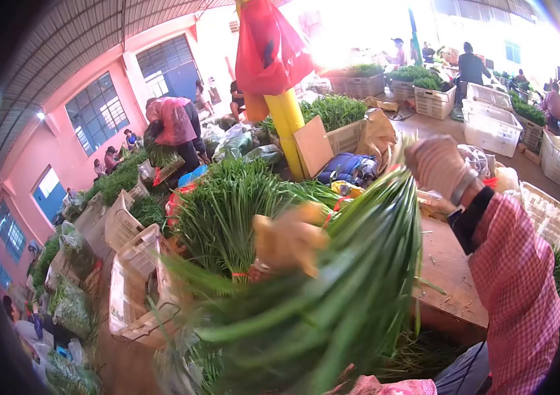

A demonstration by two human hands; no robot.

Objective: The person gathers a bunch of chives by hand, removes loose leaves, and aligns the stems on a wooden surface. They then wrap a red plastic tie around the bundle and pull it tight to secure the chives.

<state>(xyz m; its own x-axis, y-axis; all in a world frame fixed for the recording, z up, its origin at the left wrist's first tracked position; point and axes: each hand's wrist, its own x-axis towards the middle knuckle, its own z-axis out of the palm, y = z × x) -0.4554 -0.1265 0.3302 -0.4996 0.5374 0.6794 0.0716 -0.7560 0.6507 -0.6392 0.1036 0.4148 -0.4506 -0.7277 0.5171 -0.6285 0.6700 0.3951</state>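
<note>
My right hand [441,164], in a pale glove, is closed around the root ends of a bunch of garlic chives [365,257]. Its long green leaves hang down and fan out to the left, smeared by motion. Over the upper left side of the leaves is my left hand [290,238], in a tan glove and so blurred that its fingers do not show. Just behind it stands a pile of garlic chives [227,204], with a red tie low down. A wooden board [450,273] lies below my right hand, with bits of leaf on it.
An off-white plastic crate [128,296] stands at the left. A yellow post [286,128] with a red bag [272,49] rises ahead. More crates [490,128] are at the back right. A person in a pink top [174,122] bends over greens at the back left.
</note>
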